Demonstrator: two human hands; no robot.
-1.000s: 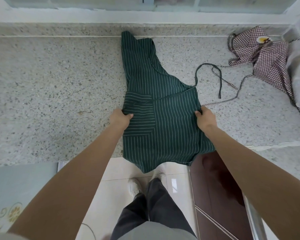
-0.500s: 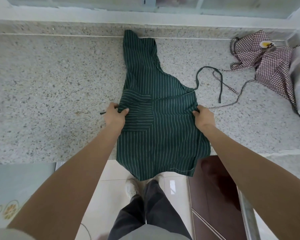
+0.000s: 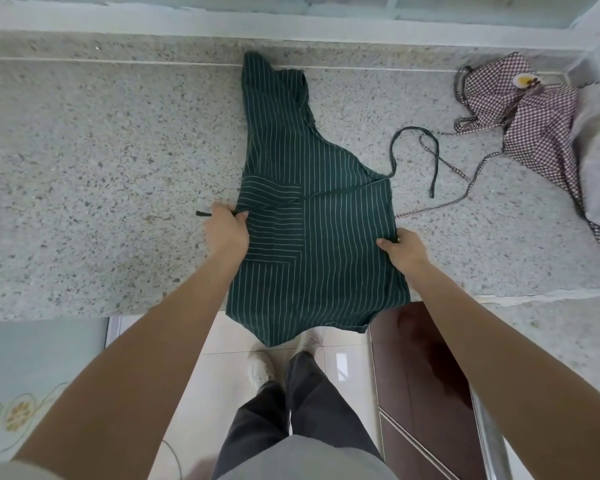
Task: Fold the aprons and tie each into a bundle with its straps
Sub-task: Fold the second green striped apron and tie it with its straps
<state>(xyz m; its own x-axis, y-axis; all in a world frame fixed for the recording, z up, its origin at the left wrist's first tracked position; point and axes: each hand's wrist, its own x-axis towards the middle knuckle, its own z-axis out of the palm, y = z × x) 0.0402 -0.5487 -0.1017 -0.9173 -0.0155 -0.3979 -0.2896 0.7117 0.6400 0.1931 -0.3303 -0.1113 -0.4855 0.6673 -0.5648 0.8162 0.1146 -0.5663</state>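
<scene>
A green striped apron [image 3: 312,216], folded lengthwise, is held flat across the speckled worktop [image 3: 101,174], its hem draped over the front edge. Its left edge is gripped by the left hand [image 3: 226,230], its right edge pinched by the right hand [image 3: 404,249], both arms outstretched.

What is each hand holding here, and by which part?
Both grip the dark green striped apron: left hand at its left edge by the pocket, right hand at its right edge.
</scene>
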